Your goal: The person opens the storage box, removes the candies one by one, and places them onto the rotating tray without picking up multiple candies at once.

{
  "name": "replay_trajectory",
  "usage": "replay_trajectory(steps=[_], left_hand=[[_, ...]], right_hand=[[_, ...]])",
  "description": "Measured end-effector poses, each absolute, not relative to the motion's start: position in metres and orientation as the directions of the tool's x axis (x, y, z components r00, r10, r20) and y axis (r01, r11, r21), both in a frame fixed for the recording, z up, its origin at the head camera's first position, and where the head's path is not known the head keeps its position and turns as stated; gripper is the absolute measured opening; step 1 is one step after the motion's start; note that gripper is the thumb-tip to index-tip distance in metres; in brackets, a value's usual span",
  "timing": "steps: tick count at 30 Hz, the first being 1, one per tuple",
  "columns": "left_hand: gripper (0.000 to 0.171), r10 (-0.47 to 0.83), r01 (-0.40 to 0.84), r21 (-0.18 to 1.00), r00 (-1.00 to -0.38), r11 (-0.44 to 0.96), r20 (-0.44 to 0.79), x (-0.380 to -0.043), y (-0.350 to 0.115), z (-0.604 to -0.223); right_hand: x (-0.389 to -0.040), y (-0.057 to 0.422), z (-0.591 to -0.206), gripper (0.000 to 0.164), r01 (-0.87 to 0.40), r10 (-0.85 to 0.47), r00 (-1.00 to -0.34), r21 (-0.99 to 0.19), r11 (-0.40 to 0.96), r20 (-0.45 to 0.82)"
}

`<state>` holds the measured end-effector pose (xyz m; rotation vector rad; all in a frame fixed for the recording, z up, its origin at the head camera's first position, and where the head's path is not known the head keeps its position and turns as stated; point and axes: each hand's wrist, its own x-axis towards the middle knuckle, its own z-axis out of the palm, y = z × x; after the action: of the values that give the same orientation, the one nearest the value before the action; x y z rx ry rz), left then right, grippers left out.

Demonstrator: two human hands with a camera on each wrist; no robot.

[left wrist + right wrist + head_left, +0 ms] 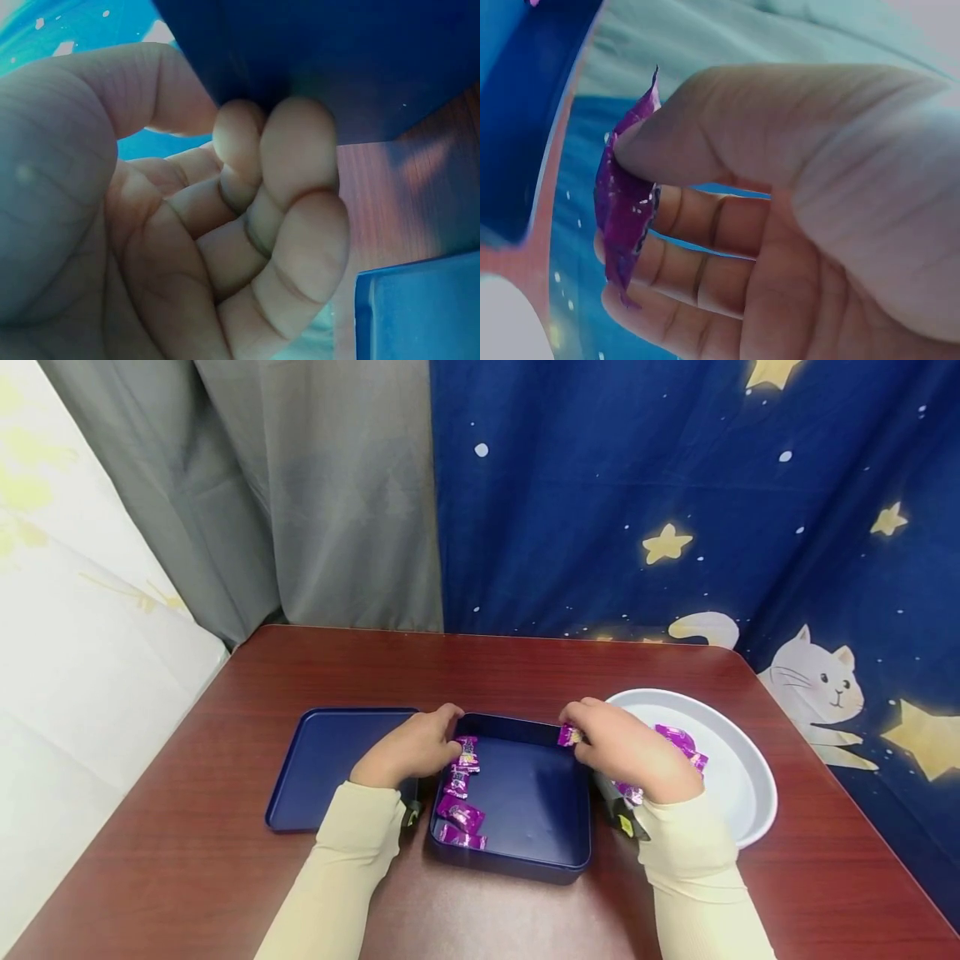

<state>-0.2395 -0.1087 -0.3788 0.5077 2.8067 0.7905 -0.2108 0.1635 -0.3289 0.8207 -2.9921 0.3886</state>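
A dark blue rectangular box (528, 802) stands in the middle, with several purple wrapped candies (461, 814) in a column along its left wall. My left hand (412, 745) grips the box's left wall near the far corner. In the left wrist view, that hand's thumb (169, 94) goes over the rim and its fingertips press the outer wall. My right hand (630, 747) pinches a purple wrapped candy (626, 202) between thumb and fingers, above the box's far right corner. More purple candies (678, 739) lie on a white round plate (753, 768), partly hidden behind the right hand.
A dark blue lid (318, 768) lies flat on the brown wooden table (195, 827), left of the box and partly under the left forearm. Grey and dark blue curtains (570, 527) hang behind the table's far edge.
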Motion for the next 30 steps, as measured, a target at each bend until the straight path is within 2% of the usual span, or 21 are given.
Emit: replay_trajectory(steps=[9, 16, 24, 30], left_hand=[[0.049, 0.380, 0.284, 0.536, -0.922, 0.795, -0.075, -0.240, -0.108, -0.378], [0.049, 0.385, 0.288, 0.540, -0.920, 0.791, -0.075, -0.241, -0.109, -0.378], [0.049, 0.383, 0.284, 0.541, -0.921, 0.792, -0.078, -0.241, -0.110, -0.378], [0.049, 0.382, 0.282, 0.540, -0.921, 0.793, -0.080, -0.241, -0.111, -0.378]], right_hand=[[-0.219, 0.203, -0.329, 0.031, -0.381, -0.379, -0.924, -0.250, 0.890, 0.060], [-0.223, 0.234, -0.333, 0.034, -0.237, -0.247, -0.969, -0.255, 0.938, -0.011], [-0.227, 0.264, -0.343, 0.034, -0.138, -0.173, -0.978, -0.267, 0.954, -0.114], [-0.230, 0.273, -0.352, 0.033, -0.110, -0.162, -0.972, -0.280, 0.954, -0.171]])
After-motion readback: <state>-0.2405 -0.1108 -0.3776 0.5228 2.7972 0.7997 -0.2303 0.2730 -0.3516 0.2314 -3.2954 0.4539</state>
